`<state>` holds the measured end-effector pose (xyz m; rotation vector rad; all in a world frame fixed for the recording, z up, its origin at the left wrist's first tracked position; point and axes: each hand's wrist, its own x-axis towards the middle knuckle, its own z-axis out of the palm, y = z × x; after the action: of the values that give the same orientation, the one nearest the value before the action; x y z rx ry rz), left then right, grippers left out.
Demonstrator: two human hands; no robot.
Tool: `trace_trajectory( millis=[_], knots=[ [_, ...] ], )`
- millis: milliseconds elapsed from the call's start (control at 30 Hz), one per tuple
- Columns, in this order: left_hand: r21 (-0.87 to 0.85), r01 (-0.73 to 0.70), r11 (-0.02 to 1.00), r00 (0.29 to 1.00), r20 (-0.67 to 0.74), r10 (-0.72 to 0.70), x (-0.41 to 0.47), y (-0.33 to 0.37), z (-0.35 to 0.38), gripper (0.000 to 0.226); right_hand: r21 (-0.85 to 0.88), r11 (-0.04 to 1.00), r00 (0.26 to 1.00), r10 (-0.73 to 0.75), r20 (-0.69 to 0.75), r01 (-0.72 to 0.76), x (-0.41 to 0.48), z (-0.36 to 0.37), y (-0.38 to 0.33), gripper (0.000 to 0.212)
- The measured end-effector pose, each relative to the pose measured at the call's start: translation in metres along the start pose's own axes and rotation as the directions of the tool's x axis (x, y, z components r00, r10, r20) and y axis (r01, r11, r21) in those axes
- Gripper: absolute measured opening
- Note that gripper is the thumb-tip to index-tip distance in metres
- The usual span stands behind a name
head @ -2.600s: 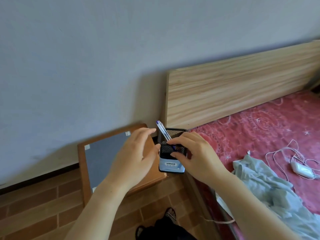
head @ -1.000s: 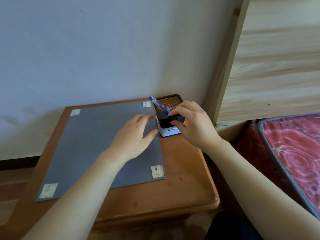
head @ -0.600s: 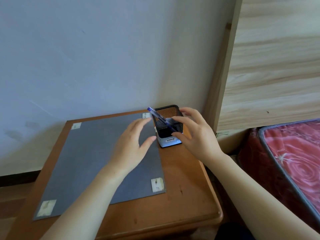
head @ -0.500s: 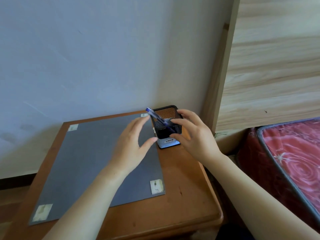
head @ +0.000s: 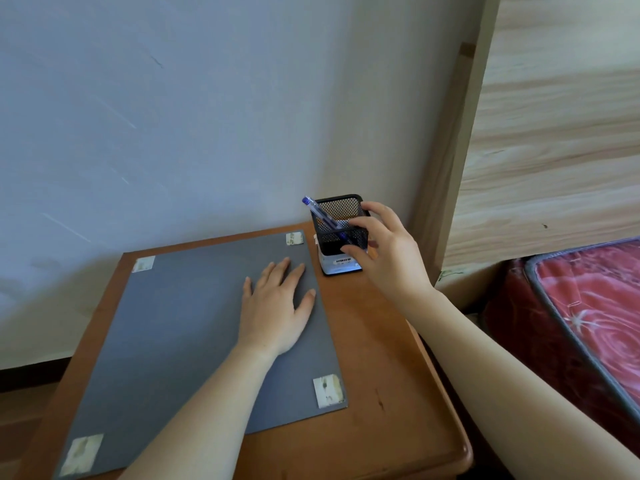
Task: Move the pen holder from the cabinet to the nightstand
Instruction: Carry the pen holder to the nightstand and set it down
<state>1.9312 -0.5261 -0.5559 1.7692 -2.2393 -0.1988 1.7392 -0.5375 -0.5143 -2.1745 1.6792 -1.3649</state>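
A black mesh pen holder (head: 334, 216) with a white label at its base stands upright on the wooden nightstand (head: 388, 382), at its far right corner by the wall. A blue pen (head: 320, 215) leans out of it to the left. My right hand (head: 388, 258) hovers at the holder's right front side, fingers spread and curved; its fingertips are at the mesh, and I cannot tell whether they touch it. My left hand (head: 277, 306) lies flat and open on the grey mat (head: 180, 323), left of the holder and apart from it.
The grey mat is taped at its corners to the nightstand top. A blue-grey wall (head: 207, 116) rises behind. A pale wooden headboard (head: 554, 133) stands to the right, with a red patterned mattress (head: 595, 306) below it.
The holder was set down at the nightstand's far right corner. My right hand has opened and loosened from it. My left hand has dropped away from the holder onto the mat.
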Motion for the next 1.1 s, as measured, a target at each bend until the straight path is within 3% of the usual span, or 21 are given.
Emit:
trace_trajectory(
  millis=[133,267,800,967,1100],
  knots=[
    [-0.011,0.002,1.000,1.000,-0.018,-0.002,0.000,0.000,0.001,0.052,-0.094,0.992,0.993,-0.089,-0.071,0.082,-0.002,0.008,0.002,0.042],
    [-0.023,0.009,1.000,0.999,-0.035,-0.009,0.002,-0.001,0.002,0.052,-0.169,0.966,0.977,-0.206,-0.051,0.194,-0.004,0.018,0.003,0.043],
    [-0.082,0.030,0.996,0.997,-0.068,-0.035,0.003,-0.001,0.001,0.051,-0.173,0.969,0.983,-0.181,-0.008,0.177,0.029,0.033,0.017,0.051],
    [-0.096,0.025,0.995,0.997,-0.074,-0.032,0.004,-0.001,0.001,0.050,0.074,0.997,0.993,0.034,-0.116,-0.025,0.016,0.032,0.017,0.065],
    [-0.085,0.020,0.996,0.996,-0.080,-0.027,0.004,-0.001,0.002,0.050,0.254,0.927,0.949,0.305,-0.077,-0.277,0.005,0.036,0.017,0.075]
  ],
)
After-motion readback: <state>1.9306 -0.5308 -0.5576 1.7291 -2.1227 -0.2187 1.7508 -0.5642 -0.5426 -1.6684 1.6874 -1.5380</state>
